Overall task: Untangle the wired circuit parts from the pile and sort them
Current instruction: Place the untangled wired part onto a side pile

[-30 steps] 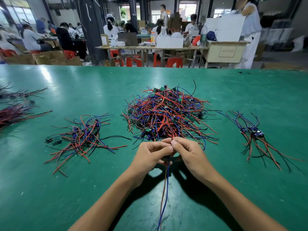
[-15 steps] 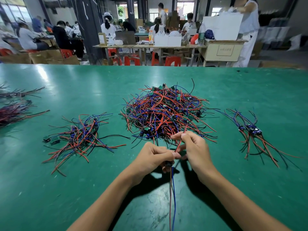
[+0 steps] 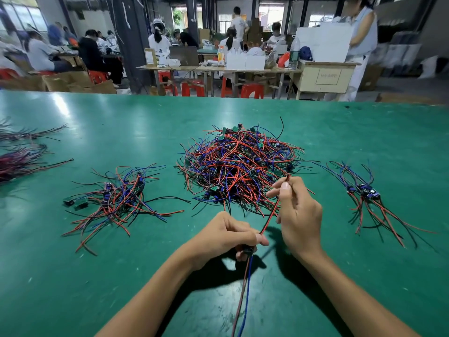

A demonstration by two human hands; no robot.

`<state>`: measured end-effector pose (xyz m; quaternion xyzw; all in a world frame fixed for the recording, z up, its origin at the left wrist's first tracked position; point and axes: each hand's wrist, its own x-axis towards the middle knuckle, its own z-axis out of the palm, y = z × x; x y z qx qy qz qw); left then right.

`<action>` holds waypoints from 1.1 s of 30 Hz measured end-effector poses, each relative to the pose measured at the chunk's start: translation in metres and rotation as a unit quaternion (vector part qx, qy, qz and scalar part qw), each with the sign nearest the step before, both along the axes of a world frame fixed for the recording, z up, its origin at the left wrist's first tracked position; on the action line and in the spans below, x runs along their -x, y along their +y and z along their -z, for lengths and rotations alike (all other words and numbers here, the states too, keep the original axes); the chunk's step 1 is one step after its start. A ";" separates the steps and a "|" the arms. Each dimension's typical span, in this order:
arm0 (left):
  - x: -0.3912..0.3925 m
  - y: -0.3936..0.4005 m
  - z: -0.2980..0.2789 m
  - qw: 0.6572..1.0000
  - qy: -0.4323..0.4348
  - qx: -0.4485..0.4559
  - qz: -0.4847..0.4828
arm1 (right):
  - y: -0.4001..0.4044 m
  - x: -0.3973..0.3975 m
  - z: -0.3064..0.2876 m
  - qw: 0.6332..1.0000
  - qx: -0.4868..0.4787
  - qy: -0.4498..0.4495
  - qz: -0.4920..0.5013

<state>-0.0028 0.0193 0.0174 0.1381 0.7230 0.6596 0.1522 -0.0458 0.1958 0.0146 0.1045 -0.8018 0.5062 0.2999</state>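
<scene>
Two small sorted bunches; the big pile remains. Left hand grips a part, right hand pinches its red wire.

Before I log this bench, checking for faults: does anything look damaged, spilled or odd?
Nothing stands out. The left hand grips a small dark circuit part; the right hand pinches its red wire.

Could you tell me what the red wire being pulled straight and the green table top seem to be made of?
Red wire: probably plastic-insulated, smooth, bending easily between both hands. Table top: likely a green rubber or vinyl mat, semi-gloss, showing soft window glare and scuffs.
</scene>
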 end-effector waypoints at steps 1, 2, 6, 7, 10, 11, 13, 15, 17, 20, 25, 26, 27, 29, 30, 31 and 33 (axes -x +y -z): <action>0.000 0.001 0.001 1.000 -0.001 -0.006 -0.006 | 0.000 0.000 -0.004 0.993 0.075 -0.060 -0.066; 0.000 0.001 0.001 1.000 -0.003 -0.017 -0.016 | 0.000 -0.001 -0.007 0.971 0.142 -0.137 -0.137; 0.002 0.004 0.001 0.993 -0.015 -0.067 -0.096 | -0.004 -0.008 -0.012 0.905 0.154 -0.279 -0.283; 0.003 0.004 0.001 0.990 -0.015 -0.074 -0.118 | -0.009 -0.011 -0.010 0.907 0.138 -0.269 -0.295; 0.005 0.004 0.003 0.984 -0.017 -0.087 -0.153 | -0.020 -0.017 -0.004 0.918 0.136 -0.244 -0.283; 0.005 0.004 0.002 0.984 -0.019 -0.089 -0.156 | -0.022 -0.017 -0.002 0.925 0.133 -0.234 -0.269; 0.005 0.005 0.001 0.984 -0.022 -0.086 -0.156 | -0.023 -0.018 0.000 0.929 0.125 -0.231 -0.259; 0.005 0.005 0.000 0.984 -0.024 -0.084 -0.153 | -0.022 -0.018 0.002 0.925 0.121 -0.243 -0.266; 0.004 0.005 -0.001 0.984 -0.029 -0.093 -0.151 | -0.022 -0.019 0.003 0.925 0.122 -0.242 -0.266; 0.005 0.006 -0.006 0.980 -0.055 -0.124 -0.143 | -0.019 -0.016 0.001 0.931 0.119 -0.225 -0.263; 0.004 -0.002 -0.007 0.988 -0.028 -0.105 -0.112 | -0.014 -0.013 -0.001 0.922 0.113 -0.222 -0.295; 0.004 -0.004 -0.006 0.986 -0.028 -0.115 -0.113 | -0.013 -0.011 -0.001 0.929 0.094 -0.213 -0.289; 0.004 -0.005 -0.006 0.984 -0.033 -0.134 -0.116 | -0.013 -0.011 0.000 0.936 0.073 -0.199 -0.281; 0.006 -0.006 -0.008 0.974 -0.048 -0.182 -0.129 | -0.013 -0.010 0.001 0.939 0.055 -0.181 -0.287; 0.007 -0.007 -0.009 0.965 -0.058 -0.211 -0.142 | -0.013 -0.010 0.001 0.935 0.059 -0.183 -0.297; 0.008 -0.008 -0.010 0.955 -0.068 -0.241 -0.159 | -0.012 -0.011 0.001 0.932 0.059 -0.188 -0.306; 0.009 -0.009 -0.011 0.936 -0.079 -0.284 -0.193 | -0.012 -0.013 0.003 0.932 0.043 -0.190 -0.305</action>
